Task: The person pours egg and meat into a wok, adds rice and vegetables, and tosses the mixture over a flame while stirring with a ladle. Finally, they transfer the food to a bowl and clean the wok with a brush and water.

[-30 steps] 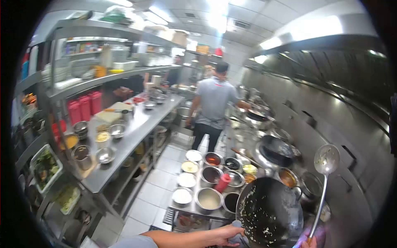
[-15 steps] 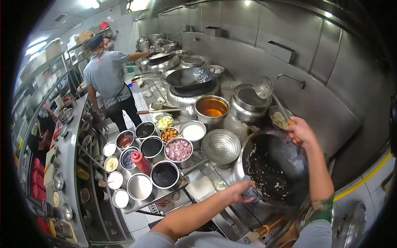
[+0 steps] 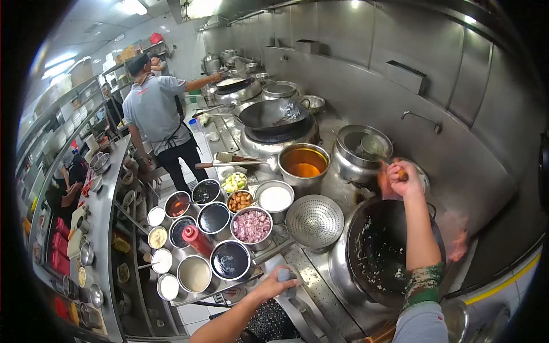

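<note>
My right hand (image 3: pixel 405 178) grips the ladle's wooden handle (image 3: pixel 404 175). The ladle's bowl (image 3: pixel 373 145) is lowered at the mesh-topped metal pot (image 3: pixel 347 135) behind the wok. Below my right forearm sits a large dark wok (image 3: pixel 372 251) with pale bits scattered over its inside. My left hand (image 3: pixel 277 284) is closed around a grey cloth (image 3: pixel 287 275), off the wok and over the counter's front, close to the tray of seasoning pots. Orange flames (image 3: pixel 457 243) show at the wok's right side and beside my right hand.
A perforated strainer (image 3: pixel 314 220) rests left of the wok. Pots of dark sauce (image 3: pixel 230 259), chopped purple onion (image 3: pixel 251 224) and amber oil (image 3: pixel 303 162) stand close together, with a red squeeze bottle (image 3: pixel 197 240). Another wok (image 3: pixel 271 114) and a co-worker (image 3: pixel 157 108) are farther back.
My left hand has left the wok's rim and moved left with the cloth. The ladle has come down from its raised position to the mesh-topped pot. Flames now show around the wok.
</note>
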Demonstrator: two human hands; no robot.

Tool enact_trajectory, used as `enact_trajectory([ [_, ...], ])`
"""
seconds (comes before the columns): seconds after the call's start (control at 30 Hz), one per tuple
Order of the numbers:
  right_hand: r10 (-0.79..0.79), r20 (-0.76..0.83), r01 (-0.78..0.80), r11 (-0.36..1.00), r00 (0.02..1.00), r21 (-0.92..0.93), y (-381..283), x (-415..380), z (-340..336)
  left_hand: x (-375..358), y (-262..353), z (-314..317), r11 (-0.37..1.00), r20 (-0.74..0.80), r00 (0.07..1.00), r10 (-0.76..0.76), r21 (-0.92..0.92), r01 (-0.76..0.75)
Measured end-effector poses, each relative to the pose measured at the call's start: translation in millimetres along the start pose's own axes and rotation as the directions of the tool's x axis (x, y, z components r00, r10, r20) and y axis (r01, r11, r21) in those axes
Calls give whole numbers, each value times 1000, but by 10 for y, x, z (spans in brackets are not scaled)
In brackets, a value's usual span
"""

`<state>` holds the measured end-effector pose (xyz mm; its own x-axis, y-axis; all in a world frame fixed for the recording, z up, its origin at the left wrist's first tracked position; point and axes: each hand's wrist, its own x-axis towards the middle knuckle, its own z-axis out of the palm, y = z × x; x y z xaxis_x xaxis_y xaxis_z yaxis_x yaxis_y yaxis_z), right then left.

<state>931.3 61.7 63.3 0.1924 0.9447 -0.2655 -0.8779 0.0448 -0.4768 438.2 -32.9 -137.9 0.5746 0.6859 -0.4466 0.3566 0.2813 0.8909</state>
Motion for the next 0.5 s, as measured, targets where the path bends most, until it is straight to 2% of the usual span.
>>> enact_trajectory([
  [0.07, 6, 7, -7, 996, 1000, 88, 3, -389, 240, 44, -41, -106, 965, -110, 992, 59, 262, -28],
  [0.1, -35, 35, 33, 997, 999, 64, -28, -575, 259, 65, -61, -99, 923, -156, 982, 101, 382, -34],
  [0.17, -93, 113, 94, 996, 989, 3, 36, -943, 293, 107, -33, -51, 901, -158, 985, 71, 434, 5],
  [0.2, -242, 165, 263, 957, 956, -121, 139, -1182, 347, 140, -55, -38, 889, -158, 985, 70, 459, 10],
  [0.23, -180, 225, 204, 975, 958, -89, 37, -1237, 118, 161, -110, -57, 882, -185, 980, 68, 471, 28],
  [0.27, -330, 192, 352, 932, 924, -91, 94, -1417, 25, 310, -386, -83, 893, -148, 972, 184, 438, -102],
  [0.3, -279, 233, 335, 909, 931, -248, 114, -1698, 59, 465, -602, -97, 797, -142, 930, 339, 569, -204],
  [0.33, -420, 145, 444, 860, 896, -251, 209, -1946, 15, 431, -499, -121, 825, -149, 955, 257, 548, -137],
  [0.37, -373, 118, 389, 838, 920, -383, 164, -2199, -44, 456, -528, -129, 840, -184, 937, 298, 517, -165],
  [0.4, -290, 157, 329, 855, 944, -400, 29, -2340, -320, 494, -540, -156, 837, -163, 927, 338, 503, -216],
  [0.43, -290, -33, 270, 922, 957, -276, 326, -2568, 29, 471, -503, -185, 840, -146, 936, 320, 500, -210],
  [0.47, -379, -334, 240, 889, 863, -389, 533, -2987, 329, 651, -624, -218, 872, -75, 978, 196, 470, -139],
  [0.5, -246, -128, 187, 916, 961, -354, 712, -3284, 495, 790, -772, -171, 870, -109, 963, 248, 462, -172],
])
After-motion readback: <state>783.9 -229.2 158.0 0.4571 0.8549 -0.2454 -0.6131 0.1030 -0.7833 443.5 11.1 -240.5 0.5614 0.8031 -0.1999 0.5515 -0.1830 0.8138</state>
